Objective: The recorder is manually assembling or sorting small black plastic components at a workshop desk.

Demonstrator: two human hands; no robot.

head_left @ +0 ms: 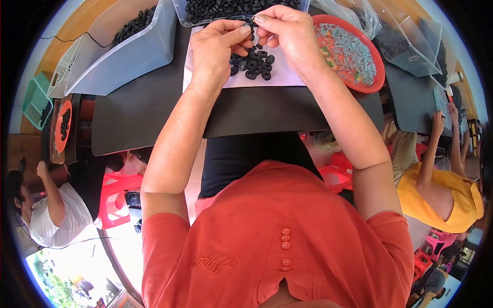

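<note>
My left hand [218, 49] and my right hand [287, 36] meet above a white sheet [287, 77] at the table's far side. A small black part [251, 25] is pinched in my left thumb and finger. My right thumb and forefinger are closed at its top, on something too small to make out. Below the hands lies a loose pile of small black ring-shaped parts [256, 64]. Right of my right hand stands a red round tray [379, 77] with many small silvery pieces [354, 51], perhaps screws or pins.
Ahead is a clear bin [181, 15] full of black parts. A larger translucent bin [128, 61] stands left, another clear bin [411, 49] right. A plastic bag [359, 15] lies behind the tray. People sit at both sides, in white [61, 215] and yellow [436, 200].
</note>
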